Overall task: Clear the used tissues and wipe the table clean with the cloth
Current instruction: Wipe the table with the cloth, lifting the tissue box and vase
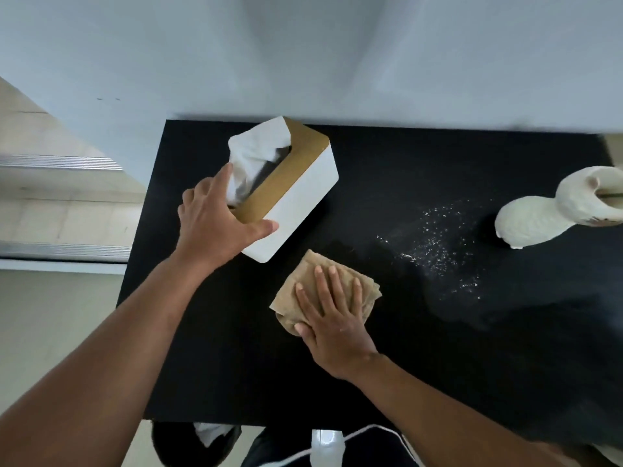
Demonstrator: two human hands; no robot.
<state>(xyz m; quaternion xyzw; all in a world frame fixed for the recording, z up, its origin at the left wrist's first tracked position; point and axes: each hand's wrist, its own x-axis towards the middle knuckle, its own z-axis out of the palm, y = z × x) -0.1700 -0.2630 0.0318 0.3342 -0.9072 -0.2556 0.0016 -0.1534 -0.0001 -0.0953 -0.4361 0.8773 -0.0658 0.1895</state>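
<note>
Risk: white crumbs (438,244) lie to the right of the cloth (323,291), btwn it and the cream vase (553,210) — a hard sweep could scatter them off the desk (387,365) or knock the vase. Tissue box (286,193), just above-left of the cloth, may slide if nudged.

Right hand (333,321) flat on the cloth, fingers (332,284) extended, slightly apart, pressing not gripping. Left hand (219,220) on the box's near-left corner, fingers spread wide, thumb on the white side — approx. steadying it; grip strength can't be told. Used tissues: none seen on desk; white wad below the desk edge, possibly in a bin.
</note>
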